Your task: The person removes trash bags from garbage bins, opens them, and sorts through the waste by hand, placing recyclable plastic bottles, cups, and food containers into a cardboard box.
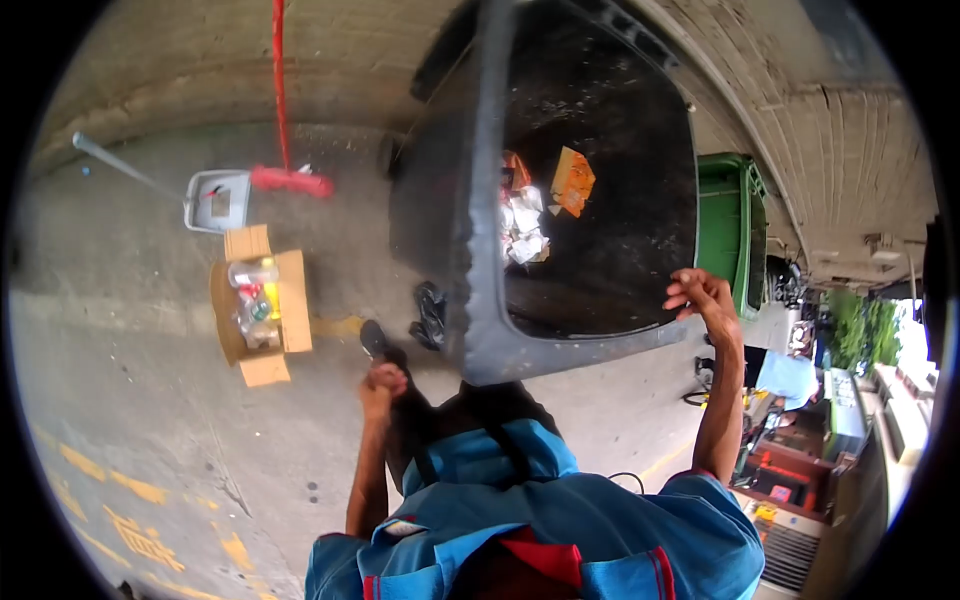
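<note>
A large dark wheeled bin (570, 355) stands before me with its top open. Inside lie crumpled white paper (523, 225) and an orange-and-brown piece of packaging (573, 182). My right hand (703, 297) hangs in the air by the bin's right rim, its fingers loosely bent and apart, with nothing seen in them. Low on the left, my left hand (383, 385) is curled closed beside my leg; no object shows in it. Left of that hand, an open cardboard box (293, 300) on the ground holds several clear plastic bottles (257, 308).
A long-handled dustpan (218, 200) and a red broom (290, 180) are beyond the box. A black plastic bag (430, 315) lies against the bin's base. To the right are a green bin (728, 240), a person in a light blue shirt (785, 377) and a wall (860, 170).
</note>
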The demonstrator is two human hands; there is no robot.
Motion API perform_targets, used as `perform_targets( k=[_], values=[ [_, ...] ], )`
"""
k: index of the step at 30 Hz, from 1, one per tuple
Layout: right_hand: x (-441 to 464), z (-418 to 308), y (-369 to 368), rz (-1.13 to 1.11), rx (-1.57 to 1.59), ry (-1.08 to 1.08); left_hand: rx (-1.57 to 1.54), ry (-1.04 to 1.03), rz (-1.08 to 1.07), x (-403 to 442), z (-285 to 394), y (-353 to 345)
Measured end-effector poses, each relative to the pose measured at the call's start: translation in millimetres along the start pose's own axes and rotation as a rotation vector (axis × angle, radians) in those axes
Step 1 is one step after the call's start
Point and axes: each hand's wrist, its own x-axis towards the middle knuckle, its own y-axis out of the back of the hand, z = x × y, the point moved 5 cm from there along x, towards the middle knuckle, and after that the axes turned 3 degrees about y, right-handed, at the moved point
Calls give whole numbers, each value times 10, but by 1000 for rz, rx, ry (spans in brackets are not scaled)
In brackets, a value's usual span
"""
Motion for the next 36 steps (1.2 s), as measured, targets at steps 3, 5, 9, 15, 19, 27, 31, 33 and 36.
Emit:
perform_targets(
  k=[3, 5, 9, 15, 19, 27, 31, 33, 36],
  values=[
    [41, 75, 198, -39, 29, 59, 68, 23, -376, -916, 160, -808],
    [248, 6, 187, -71, 65, 93, 116, 34, -627, -1241, 229, -1374],
    [918, 85, -35, -294, 44, 129, 47, 51, -757, -1547, 335, -2477],
    [2465, 598, -689, -516, -220, 127, -235, -7, -450, -1547, -123, -3278],
    [3091, 836, -1097, -590, -395, 160, -410, -110, -231, -1644, -128, -3587],
    [3522, 1117, -1612, -509, -521, 266, -412, -182, -25, -1574, -270, -3680],
    [3380, 1125, -1529, -492, -507, 245, -491, -284, 84, -1561, -244, -3761],
    [3308, 1139, -1526, -483, -509, 262, -491, -307, 103, -1516, -293, -3748],
    [3264, 1132, -1532, -475, -521, 243, -476, -352, 133, -1486, -351, -3671]
  ],
)
